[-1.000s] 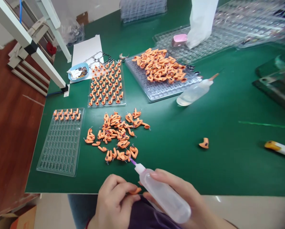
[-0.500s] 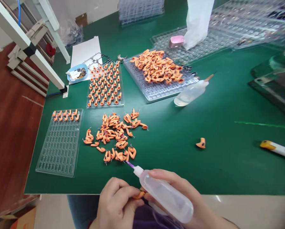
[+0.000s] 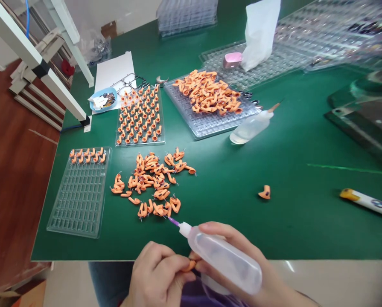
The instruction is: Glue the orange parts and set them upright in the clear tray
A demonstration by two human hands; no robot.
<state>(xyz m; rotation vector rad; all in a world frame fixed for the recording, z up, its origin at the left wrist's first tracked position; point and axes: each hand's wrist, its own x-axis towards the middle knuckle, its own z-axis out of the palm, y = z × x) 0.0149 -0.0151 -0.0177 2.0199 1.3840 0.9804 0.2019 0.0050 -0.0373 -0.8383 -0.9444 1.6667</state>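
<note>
My left hand (image 3: pixel 157 275) is closed at the table's near edge, pinching a small orange part (image 3: pixel 190 266) between thumb and fingers. My right hand (image 3: pixel 251 273) is wrapped round a clear squeeze bottle (image 3: pixel 224 258) whose purple needle tip (image 3: pixel 173 221) points toward a loose heap of orange parts (image 3: pixel 152 181) on the green table (image 3: pixel 290 213). The fingertips of both hands meet at the small part.
A clear tray (image 3: pixel 80 194) with one row of orange parts lies at the left. A filled tray (image 3: pixel 140 117) and a tray heaped with parts (image 3: pixel 210 98) sit behind. A second bottle (image 3: pixel 250 128), a lone orange part (image 3: pixel 265 192) and a yellow-tipped tool (image 3: pixel 366 201) lie to the right.
The hands stay at the near edge with the bottle and part; the bottle has risen slightly and the part sits closer to the right fingers. The view has shifted a little.
</note>
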